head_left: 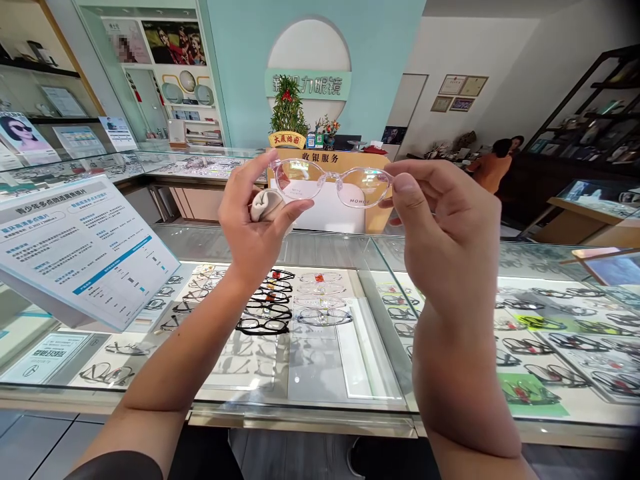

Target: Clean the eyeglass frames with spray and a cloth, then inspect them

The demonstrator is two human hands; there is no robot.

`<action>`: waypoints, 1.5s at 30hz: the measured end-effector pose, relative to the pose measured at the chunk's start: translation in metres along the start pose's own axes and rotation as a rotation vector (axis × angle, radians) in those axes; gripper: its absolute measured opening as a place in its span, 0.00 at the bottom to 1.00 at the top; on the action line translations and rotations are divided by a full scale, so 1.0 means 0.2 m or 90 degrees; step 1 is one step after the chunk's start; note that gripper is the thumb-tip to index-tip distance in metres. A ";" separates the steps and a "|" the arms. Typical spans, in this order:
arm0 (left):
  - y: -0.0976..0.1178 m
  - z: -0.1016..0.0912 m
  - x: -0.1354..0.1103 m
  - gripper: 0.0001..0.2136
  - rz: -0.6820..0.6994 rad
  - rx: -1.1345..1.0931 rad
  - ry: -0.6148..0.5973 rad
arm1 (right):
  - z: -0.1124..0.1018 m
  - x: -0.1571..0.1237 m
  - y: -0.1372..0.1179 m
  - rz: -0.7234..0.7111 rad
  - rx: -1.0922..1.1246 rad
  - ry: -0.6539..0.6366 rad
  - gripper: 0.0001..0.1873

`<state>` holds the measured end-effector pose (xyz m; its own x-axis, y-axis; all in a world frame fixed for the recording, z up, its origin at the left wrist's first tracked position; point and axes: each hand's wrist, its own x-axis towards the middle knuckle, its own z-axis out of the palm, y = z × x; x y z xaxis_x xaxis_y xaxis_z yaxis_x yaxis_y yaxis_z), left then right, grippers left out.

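I hold a pair of clear-framed glasses [333,181] up in front of me at chest height. My left hand [255,217] pinches the left lens through a small beige cleaning cloth [266,202], thumb on one side and fingers on the other. On the other side, my right hand [445,223] grips the right end of the frame between thumb and forefinger. Both hands are closed on what they hold, above the glass display counter [320,407].
The glass counter holds several rows of spectacle frames [267,307]. A tilted information sign [75,250] stands at the left. A cashier desk [325,193] with a potted plant [288,113] lies beyond. A person in orange [493,167] sits at the far right near dark shelves.
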<state>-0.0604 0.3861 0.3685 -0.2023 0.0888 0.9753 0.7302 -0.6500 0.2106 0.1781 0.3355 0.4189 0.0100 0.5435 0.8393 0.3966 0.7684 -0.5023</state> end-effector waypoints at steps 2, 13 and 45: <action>0.00 0.00 -0.01 0.35 -0.016 0.004 -0.008 | 0.00 0.00 0.00 -0.001 0.007 -0.003 0.11; 0.06 0.00 0.03 0.29 0.137 -0.092 0.091 | 0.01 0.01 0.03 -0.012 0.030 -0.016 0.10; 0.01 0.01 -0.01 0.34 0.061 -0.013 0.035 | 0.01 0.01 0.04 -0.040 0.136 -0.041 0.10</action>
<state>-0.0574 0.3856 0.3677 -0.1678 -0.0158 0.9857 0.7345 -0.6689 0.1143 0.1796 0.3436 0.4169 -0.0705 0.5079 0.8585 0.1911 0.8516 -0.4881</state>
